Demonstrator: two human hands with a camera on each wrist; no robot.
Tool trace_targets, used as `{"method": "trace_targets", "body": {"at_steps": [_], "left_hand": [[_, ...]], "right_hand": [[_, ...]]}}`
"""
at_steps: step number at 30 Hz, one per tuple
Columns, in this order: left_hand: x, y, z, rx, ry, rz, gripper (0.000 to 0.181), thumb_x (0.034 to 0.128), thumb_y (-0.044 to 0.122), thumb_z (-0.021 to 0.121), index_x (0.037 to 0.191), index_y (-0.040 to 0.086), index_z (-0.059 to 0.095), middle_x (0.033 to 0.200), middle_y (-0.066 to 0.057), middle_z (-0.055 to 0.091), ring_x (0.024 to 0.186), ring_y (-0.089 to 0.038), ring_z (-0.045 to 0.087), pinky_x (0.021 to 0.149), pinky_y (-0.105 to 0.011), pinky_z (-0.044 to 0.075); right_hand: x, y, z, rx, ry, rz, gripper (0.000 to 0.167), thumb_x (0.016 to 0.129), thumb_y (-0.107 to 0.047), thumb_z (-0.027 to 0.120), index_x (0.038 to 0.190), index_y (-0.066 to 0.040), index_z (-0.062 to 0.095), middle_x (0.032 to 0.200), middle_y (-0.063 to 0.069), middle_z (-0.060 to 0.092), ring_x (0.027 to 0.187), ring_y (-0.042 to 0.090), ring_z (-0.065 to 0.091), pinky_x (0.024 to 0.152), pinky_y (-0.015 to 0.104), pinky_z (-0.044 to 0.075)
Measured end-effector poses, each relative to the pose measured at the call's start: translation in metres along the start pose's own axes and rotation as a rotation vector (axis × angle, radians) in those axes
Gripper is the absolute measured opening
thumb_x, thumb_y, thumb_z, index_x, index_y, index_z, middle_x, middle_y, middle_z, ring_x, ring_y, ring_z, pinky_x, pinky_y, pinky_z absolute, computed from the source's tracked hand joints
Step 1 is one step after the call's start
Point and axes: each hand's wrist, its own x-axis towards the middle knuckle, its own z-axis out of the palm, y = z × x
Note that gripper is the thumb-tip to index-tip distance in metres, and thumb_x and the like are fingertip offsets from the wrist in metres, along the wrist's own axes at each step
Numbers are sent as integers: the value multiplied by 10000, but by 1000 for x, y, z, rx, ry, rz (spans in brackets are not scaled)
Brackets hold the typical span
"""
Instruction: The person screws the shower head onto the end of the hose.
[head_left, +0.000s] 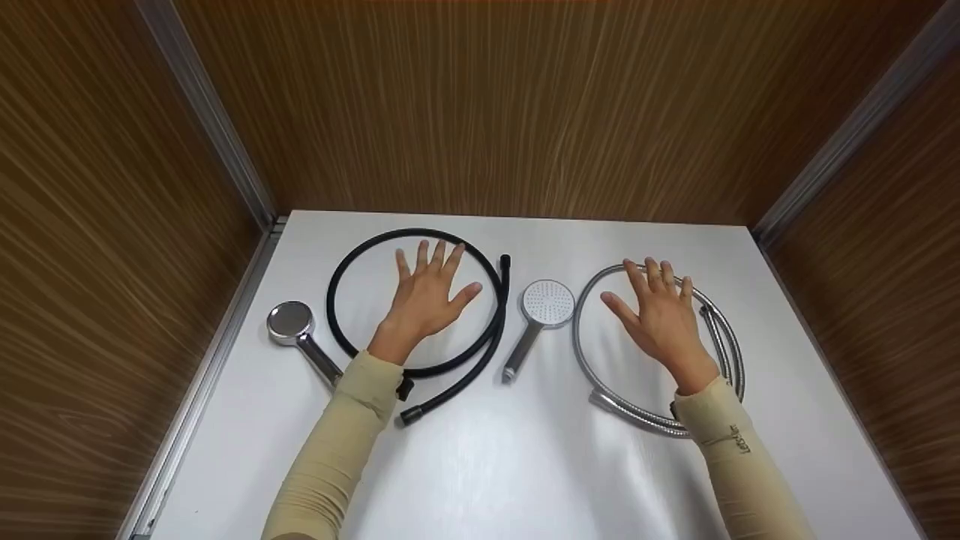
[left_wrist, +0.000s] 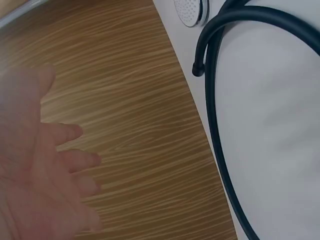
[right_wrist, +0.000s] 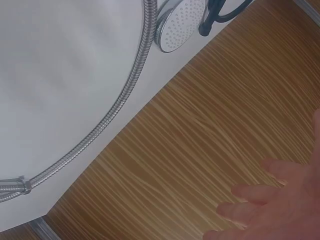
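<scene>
My left hand (head_left: pixel 427 296) is held with its fingers spread over the coiled black shower hose (head_left: pixel 330 289), and holds nothing. The right hand (head_left: pixel 664 319), also with spread fingers, hovers over the coiled silver metal shower hose (head_left: pixel 581 337). Between the two hoses lies a shower head (head_left: pixel 548 303) with a white nozzle face turned up and a grey handle. At the left, a second shower head (head_left: pixel 290 321) shows a shiny round face; my left sleeve hides the end of its handle. Both palms appear in the wrist views, the left palm (left_wrist: pixel 45 165) and the right palm (right_wrist: pixel 285 200).
The white tabletop (head_left: pixel 480 480) carries all these things. Wood-grain panels (head_left: pixel 480 112) stand behind it and on both sides, with metal corner rails (head_left: pixel 217 112) at their joins.
</scene>
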Motion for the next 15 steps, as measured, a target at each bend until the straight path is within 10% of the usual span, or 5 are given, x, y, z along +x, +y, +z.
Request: {"method": "trace_targets", "body": {"at_steps": [4,9,15], "left_hand": [[2,3,6,-121,58,56,636,1117,393,509,1618,26,370,1560,-318,488,1493,-475,436,1341,-625,235],[6,11,18,-217,214,135,464,1088,213,581,1467,-55,553,1241,-296,725,1116,-414,732,1035,-531,618],[12,25,36,-251,280,152,353,1060,168,618,1312,-74,670,1129,-263,767,1006,-383,765,874,-480,678]], "right_hand": [[-2,1,2,25,27,-24,735,1067,-522,560,1608,-53,397,1635,320,380,1560,550,249,1286,786,126],[-5,1,4,66,82,-73,670,1052,-420,639,1553,-9,469,1560,317,490,1520,532,352,1305,731,184],[-14,2,12,122,152,-95,532,1035,-318,693,1419,39,598,1423,334,610,1436,522,482,1278,672,326]]}}
